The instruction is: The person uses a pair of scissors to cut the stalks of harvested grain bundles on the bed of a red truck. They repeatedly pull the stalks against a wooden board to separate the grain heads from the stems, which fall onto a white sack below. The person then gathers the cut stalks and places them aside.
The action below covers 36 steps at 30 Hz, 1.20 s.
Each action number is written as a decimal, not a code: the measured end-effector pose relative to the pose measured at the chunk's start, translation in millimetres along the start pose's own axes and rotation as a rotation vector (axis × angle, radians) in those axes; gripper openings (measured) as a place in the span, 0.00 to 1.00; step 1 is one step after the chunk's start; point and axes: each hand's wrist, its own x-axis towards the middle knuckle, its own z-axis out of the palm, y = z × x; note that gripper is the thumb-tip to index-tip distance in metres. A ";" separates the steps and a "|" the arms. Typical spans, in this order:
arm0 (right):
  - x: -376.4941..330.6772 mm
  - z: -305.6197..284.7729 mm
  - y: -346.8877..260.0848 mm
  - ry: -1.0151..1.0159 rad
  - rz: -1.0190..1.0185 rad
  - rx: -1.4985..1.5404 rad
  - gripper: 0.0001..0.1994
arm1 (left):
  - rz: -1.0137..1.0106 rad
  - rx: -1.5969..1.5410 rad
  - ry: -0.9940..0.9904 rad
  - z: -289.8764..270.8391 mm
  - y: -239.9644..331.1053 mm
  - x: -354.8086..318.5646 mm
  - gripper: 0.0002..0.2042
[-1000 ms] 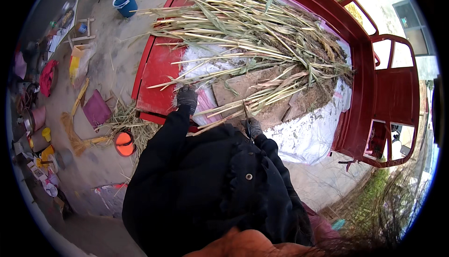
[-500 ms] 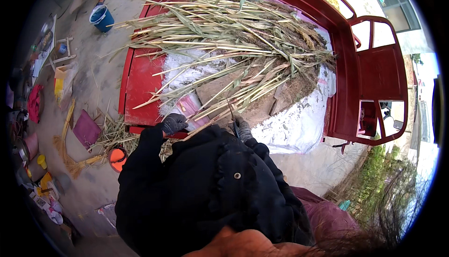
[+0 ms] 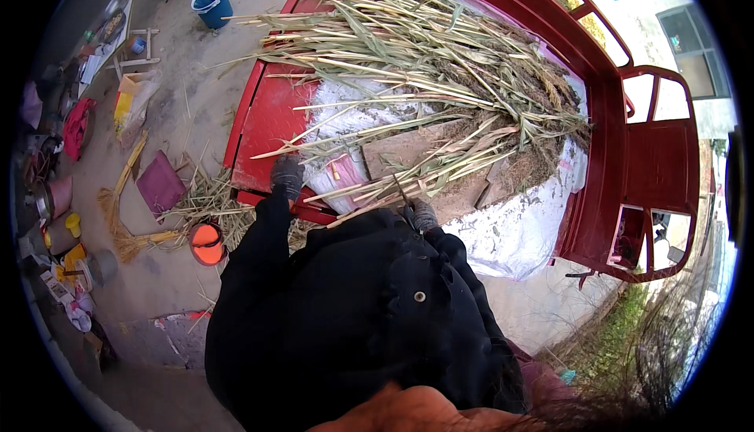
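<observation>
My left hand (image 3: 287,176), in a dark grey glove, is over the front edge of the red truck bed (image 3: 271,122). It is close to the cut end of a pale stalk; its fingers are too dark to make out. My right hand (image 3: 424,215), also gloved, is closed on a thin dark-bladed tool (image 3: 404,195) pointing up toward the stalks. Long dry stalks with leaves and brushy seed heads (image 3: 440,55) lie across the bed, cut ends left, heads right. A few loose stalks (image 3: 408,184) lie nearest me, over brown boards and a white sheet.
White sheeting (image 3: 503,239) covers much of the bed, with a brown board (image 3: 412,149) on it. On the ground at left are a blue bucket (image 3: 212,9), a broom (image 3: 118,216), a purple mat (image 3: 162,184), an orange-topped container (image 3: 207,243) and cut stalk scraps (image 3: 208,200).
My left hand has moved up and away from the nearest stalk ends, to the bed's edge. The right hand stays low with the tool. The whole view has shifted right.
</observation>
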 end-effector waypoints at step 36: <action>-9.3 40.8 -48.0 -0.498 0.176 0.823 0.16 | -0.089 -1.047 0.014 -78.6 -80.9 -105.4 0.13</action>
